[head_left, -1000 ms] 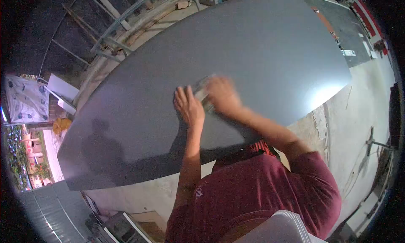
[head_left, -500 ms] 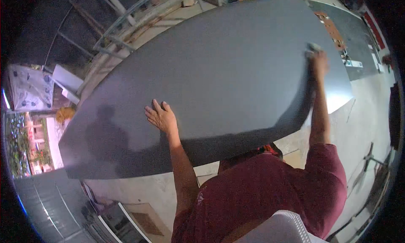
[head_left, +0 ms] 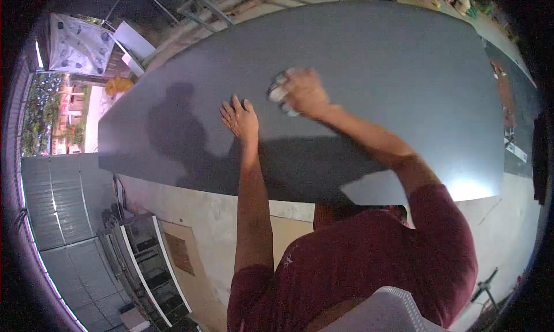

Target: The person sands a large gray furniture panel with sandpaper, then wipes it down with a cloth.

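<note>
A large dark grey panel [head_left: 369, 61] spreads in front of me, smooth and flat. My left hand [head_left: 239, 118] lies on it with the fingers spread, holding nothing. Up and to the right of it, my right hand [head_left: 306, 92] is closed over a crumpled pale cloth [head_left: 278, 93] and presses it against the panel. Motion blurs this hand, and part of the cloth is hidden beneath the fingers. Shadows of my head and arms fall across the surface.
Metal frame bars [head_left: 208, 12] stand beyond the far edge. On the right is another dark board with a brown strip [head_left: 503, 92] near it. A white-edged shelf unit [head_left: 151, 268] stands at lower left, near a corrugated metal sheet [head_left: 55, 193].
My right hand has swept the cloth from the panel's right end leftwards to near my left hand. The left hand stays flat on the panel. My view has turned.
</note>
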`<action>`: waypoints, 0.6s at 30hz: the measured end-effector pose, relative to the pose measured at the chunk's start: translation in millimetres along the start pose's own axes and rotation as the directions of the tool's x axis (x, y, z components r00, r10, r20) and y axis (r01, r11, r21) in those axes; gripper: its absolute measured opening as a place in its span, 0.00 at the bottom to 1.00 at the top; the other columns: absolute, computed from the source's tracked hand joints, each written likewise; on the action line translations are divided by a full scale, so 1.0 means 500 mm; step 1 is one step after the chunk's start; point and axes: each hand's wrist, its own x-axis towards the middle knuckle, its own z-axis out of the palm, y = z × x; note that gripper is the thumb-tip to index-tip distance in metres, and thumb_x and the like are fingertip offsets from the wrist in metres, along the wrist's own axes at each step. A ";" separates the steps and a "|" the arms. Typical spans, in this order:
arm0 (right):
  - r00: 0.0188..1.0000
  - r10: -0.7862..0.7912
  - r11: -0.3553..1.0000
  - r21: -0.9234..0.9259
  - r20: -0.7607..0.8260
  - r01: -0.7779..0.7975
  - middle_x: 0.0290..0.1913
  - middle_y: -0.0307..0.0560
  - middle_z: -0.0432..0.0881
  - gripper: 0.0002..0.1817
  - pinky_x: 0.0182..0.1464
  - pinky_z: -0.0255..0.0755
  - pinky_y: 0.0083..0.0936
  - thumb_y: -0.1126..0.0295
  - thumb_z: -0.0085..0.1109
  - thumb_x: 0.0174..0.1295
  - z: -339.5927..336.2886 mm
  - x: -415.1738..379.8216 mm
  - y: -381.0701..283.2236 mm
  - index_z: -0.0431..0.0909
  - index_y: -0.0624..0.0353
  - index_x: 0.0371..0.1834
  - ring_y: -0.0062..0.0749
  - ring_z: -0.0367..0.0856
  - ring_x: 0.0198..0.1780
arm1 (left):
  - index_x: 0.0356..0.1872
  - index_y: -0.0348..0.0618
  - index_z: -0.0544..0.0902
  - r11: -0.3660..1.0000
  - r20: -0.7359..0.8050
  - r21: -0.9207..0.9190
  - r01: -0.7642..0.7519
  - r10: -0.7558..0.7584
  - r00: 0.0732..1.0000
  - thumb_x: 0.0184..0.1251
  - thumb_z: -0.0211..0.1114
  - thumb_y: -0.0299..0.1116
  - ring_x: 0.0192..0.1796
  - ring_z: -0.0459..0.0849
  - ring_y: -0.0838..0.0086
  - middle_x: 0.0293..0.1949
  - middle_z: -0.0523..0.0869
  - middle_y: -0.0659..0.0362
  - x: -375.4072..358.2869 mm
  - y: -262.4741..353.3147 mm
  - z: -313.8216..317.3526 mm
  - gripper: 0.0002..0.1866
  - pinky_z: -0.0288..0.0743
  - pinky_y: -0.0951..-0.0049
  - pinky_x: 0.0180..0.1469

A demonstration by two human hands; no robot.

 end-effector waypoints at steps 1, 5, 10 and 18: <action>0.998 -0.035 0.994 0.099 -0.047 0.040 0.60 0.48 0.71 0.24 0.63 0.55 0.54 0.59 0.56 0.55 0.027 0.027 -0.043 0.73 0.49 0.56 0.46 0.67 0.63 | 0.67 0.44 0.65 1.000 0.001 -0.007 -0.002 0.002 1.000 0.71 0.45 0.48 0.72 0.52 0.44 0.70 0.57 0.40 -0.001 -0.008 -0.002 0.28 0.42 0.49 0.71; 0.995 0.070 0.993 0.099 -0.069 -0.063 0.55 0.46 0.75 0.22 0.60 0.59 0.52 0.58 0.56 0.54 0.000 0.045 0.024 0.75 0.51 0.53 0.42 0.70 0.59 | 0.66 0.43 0.67 0.999 0.001 0.035 -0.001 0.001 1.000 0.70 0.46 0.47 0.72 0.54 0.47 0.69 0.59 0.40 -0.005 -0.031 0.014 0.28 0.43 0.50 0.71; 0.796 0.571 0.749 -0.271 -0.202 -0.605 0.51 0.53 0.76 0.21 0.54 0.69 0.44 0.63 0.53 0.61 -0.108 -0.154 0.511 0.70 0.56 0.57 0.45 0.74 0.55 | 0.67 0.44 0.65 1.000 -0.004 0.013 0.002 -0.002 1.000 0.71 0.45 0.47 0.72 0.52 0.47 0.69 0.58 0.40 -0.009 -0.049 0.025 0.28 0.42 0.50 0.72; 0.159 0.893 0.137 -0.081 -0.421 -0.987 0.60 0.36 0.76 0.23 0.56 0.69 0.40 0.50 0.50 0.62 -0.405 -0.663 0.875 0.72 0.33 0.61 0.39 0.77 0.56 | 0.69 0.41 0.60 0.994 0.080 0.038 0.105 -0.108 0.991 0.72 0.41 0.47 0.72 0.48 0.41 0.71 0.53 0.40 0.015 0.018 0.021 0.29 0.38 0.42 0.70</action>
